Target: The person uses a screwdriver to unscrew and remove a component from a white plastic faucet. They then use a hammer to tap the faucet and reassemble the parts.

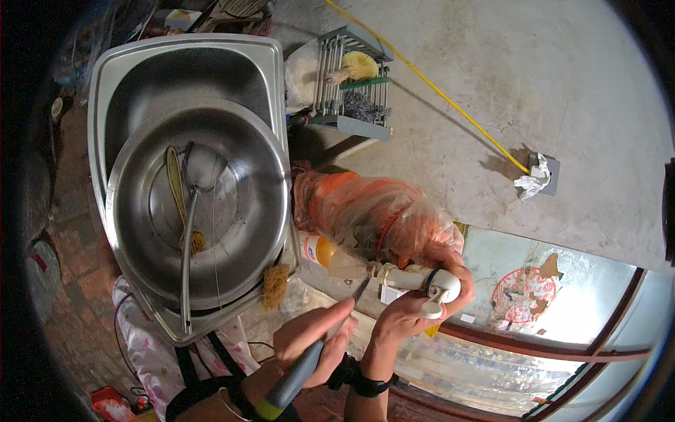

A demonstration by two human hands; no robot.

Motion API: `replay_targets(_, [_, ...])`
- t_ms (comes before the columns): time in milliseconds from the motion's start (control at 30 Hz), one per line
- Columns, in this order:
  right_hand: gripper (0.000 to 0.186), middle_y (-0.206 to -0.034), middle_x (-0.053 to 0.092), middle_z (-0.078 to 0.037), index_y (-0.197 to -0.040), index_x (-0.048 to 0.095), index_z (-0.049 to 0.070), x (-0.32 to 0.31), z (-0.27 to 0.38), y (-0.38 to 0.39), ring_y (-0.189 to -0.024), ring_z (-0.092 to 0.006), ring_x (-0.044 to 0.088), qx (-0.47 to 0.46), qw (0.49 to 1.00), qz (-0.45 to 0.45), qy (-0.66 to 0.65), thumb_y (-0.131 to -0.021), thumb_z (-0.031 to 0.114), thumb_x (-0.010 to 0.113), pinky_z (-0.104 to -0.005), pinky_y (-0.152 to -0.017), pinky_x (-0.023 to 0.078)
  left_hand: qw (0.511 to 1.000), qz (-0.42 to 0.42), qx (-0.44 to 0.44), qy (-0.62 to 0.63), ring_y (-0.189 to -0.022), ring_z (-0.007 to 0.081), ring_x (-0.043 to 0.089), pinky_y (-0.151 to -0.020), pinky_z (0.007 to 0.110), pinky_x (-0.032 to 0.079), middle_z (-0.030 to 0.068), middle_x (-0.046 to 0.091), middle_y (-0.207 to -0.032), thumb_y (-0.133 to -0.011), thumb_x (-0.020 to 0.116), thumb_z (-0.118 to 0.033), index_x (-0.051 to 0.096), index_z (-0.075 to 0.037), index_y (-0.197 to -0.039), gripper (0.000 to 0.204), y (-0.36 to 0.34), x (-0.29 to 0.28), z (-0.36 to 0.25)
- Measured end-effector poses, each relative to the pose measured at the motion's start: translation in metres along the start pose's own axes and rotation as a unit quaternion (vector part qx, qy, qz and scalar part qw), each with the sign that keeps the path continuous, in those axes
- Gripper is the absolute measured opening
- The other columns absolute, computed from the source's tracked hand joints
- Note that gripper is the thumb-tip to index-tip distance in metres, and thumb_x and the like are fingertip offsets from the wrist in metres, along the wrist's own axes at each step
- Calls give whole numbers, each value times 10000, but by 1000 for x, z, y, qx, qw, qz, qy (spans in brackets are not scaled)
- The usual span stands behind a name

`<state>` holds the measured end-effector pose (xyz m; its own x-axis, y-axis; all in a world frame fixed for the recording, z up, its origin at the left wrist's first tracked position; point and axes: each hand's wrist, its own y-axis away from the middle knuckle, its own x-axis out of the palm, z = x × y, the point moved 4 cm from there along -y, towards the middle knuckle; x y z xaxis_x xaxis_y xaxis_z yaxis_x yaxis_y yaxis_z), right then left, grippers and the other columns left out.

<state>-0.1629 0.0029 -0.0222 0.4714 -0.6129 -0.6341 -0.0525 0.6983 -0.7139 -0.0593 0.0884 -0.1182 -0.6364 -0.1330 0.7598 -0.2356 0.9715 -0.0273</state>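
Note:
My left hand is closed around a screwdriver with a thick grey handle and a green end. Its thin shaft points up toward the narrow end of a white plastic tap; whether the tip touches is hard to tell. My right hand is wrapped round the tap's rounded end, thumb and fingers beside its small white lever. Right behind the tap hangs an orange item wrapped in clear plastic. A bottle with yellowish contents is partly hidden beside it.
At the left, a steel sink carries a large steel basin with a ladle and a brush in it. A brown scrubber lies at the sink's edge. A metal rack and a yellow cable are on the wall.

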Motion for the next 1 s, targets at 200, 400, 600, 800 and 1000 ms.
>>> replay_targets(200, [694, -982, 569, -156, -1073, 421, 10, 0, -1, -1, -917, -243, 545, -9, 1000, 9, -15, -909, 679, 336, -375, -851, 437, 996, -92, -1, 17, -783, 193, 667, -710, 297, 543, 179, 677, -905, -882, 570, -26, 547, 72, -1220, 352, -8, -10, -7])
replay_targets(400, [709, -971, 571, -149, -1054, 431, 20, -2, -2, 0, -901, -236, 548, 12, 1000, 0, 11, -897, 703, 321, -365, -824, 451, 996, -52, -54, 53, -712, 144, 635, -681, 259, 521, 162, 679, -879, -886, 582, -69, 503, 81, -1270, 419, -13, -7, -11])
replay_targets(600, [673, -977, 572, -155, -1056, 427, 24, -2, -3, 0, -893, -251, 552, -13, 1000, 2, -8, -905, 675, 348, -385, -807, 456, 996, 6, -86, 6, -727, 134, 615, -707, 289, 503, 136, 664, -862, -932, 502, -114, 442, 83, -1298, 420, -15, 2, -10])
replay_targets(800, [618, -987, 570, -163, -1045, 412, 38, -2, 0, 1, -930, -286, 545, 6, 999, 22, -23, -909, 640, 403, -442, -871, 430, 985, 64, -149, -58, -646, 122, 581, -646, 280, 487, 128, 671, -810, -942, 514, -226, 460, 65, -1301, 466, -15, 0, -3])
replay_targets(1000, [606, -980, 566, -159, -1040, 415, 37, -3, 2, 2, -927, -290, 545, 11, 1000, -1, -22, -916, 630, 401, -448, -869, 435, 983, -47, -177, -30, -584, 125, 556, -585, 241, 459, 63, 637, -680, -927, 485, -280, 568, 35, -1217, 436, -15, -8, -10])
